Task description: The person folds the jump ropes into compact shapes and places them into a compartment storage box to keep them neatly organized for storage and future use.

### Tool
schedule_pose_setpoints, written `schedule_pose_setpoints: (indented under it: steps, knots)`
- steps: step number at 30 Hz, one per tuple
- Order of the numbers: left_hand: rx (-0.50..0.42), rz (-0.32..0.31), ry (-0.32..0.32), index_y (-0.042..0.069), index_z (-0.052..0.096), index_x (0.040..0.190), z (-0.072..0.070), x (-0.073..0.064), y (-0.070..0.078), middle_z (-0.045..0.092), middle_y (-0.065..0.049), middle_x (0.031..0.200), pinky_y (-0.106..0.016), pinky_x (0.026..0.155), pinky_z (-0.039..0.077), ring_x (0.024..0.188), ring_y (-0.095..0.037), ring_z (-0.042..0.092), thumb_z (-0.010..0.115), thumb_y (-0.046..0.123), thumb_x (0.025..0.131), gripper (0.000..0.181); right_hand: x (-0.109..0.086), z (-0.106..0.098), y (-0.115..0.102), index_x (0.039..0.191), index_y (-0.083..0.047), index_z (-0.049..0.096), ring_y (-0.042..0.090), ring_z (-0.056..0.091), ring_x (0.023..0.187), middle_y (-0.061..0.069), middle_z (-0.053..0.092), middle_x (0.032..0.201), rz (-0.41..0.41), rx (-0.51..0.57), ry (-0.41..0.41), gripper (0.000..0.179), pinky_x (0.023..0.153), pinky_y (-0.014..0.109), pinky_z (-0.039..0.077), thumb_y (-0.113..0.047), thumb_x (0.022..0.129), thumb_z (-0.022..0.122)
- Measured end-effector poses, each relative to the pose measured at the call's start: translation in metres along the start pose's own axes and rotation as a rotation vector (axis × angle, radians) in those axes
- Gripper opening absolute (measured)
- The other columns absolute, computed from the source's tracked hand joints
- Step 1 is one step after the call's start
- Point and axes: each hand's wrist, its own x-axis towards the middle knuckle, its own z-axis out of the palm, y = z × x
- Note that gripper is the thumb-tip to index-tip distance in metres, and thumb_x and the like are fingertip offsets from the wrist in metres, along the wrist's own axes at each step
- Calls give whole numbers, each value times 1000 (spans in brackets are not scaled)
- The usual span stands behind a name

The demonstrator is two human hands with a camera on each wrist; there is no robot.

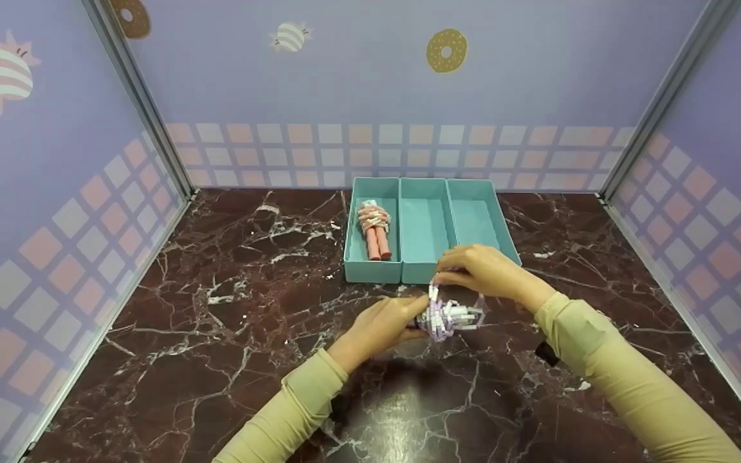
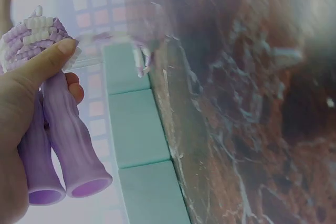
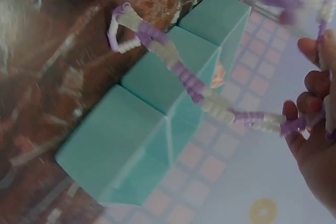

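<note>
A jump rope point(image 1: 440, 323) of purple and white beads is bundled above the table in front of the boxes. My left hand point(image 1: 380, 323) grips it where the wound beads meet the two purple handles point(image 2: 76, 135), the thumb lying over the coil. The handles' hollow ends show in the left wrist view. With curled fingers my right hand point(image 1: 483, 269) pinches the beaded cord beside the bundle. In the right wrist view a loose length of cord point(image 3: 184, 77) hangs from these fingers, ending in a small loop; the coil there is blurred.
A teal container point(image 1: 374, 272) with three compartments stands by the back wall. A coiled pink-and-white jump rope point(image 1: 374, 222) with pink handles lies in its left compartment. Patterned panels point(image 1: 370, 96) enclose the dark marbled table point(image 1: 216, 360) at the back and sides.
</note>
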Motion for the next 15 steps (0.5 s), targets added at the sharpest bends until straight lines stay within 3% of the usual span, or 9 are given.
schedule_pose_setpoints:
  steps: [5, 8, 11, 15]
  knots:
    - [-98, -20, 66, 1, 50, 139, -5, 2, 1, 71, -12, 120, -25, 87, 58, 98, -21, 73, 76, 31, 83, 68, -9, 10, 13, 93, -14, 73, 9, 62, 75, 3, 72, 86, 169, 346, -50, 19, 73, 26, 52, -28, 98, 60]
    - [-127, -66, 91, 0, 43, 146, -6, 2, 0, 71, -15, 120, -27, 89, 58, 101, -23, 72, 77, 30, 82, 78, -14, 19, 20, 92, -10, 71, 6, 56, 74, 3, 68, 83, 241, 524, -63, 20, 70, 19, 47, -22, 100, 58]
    - [-150, -101, 120, 2, 39, 149, -5, 2, -1, 73, -16, 114, -27, 85, 59, 95, -23, 74, 79, 29, 81, 84, -19, 32, 25, 92, -3, 69, 2, 52, 71, -3, 61, 80, 242, 667, -53, 22, 66, 16, 44, -13, 102, 52]
    - [-259, -145, 186, 7, 40, 150, 1, 2, -4, 74, -17, 110, -29, 83, 60, 87, -24, 74, 82, 24, 77, 87, -24, 52, 27, 95, -3, 66, 1, 54, 75, -9, 61, 84, 215, 840, 7, 20, 68, 15, 47, -9, 102, 49]
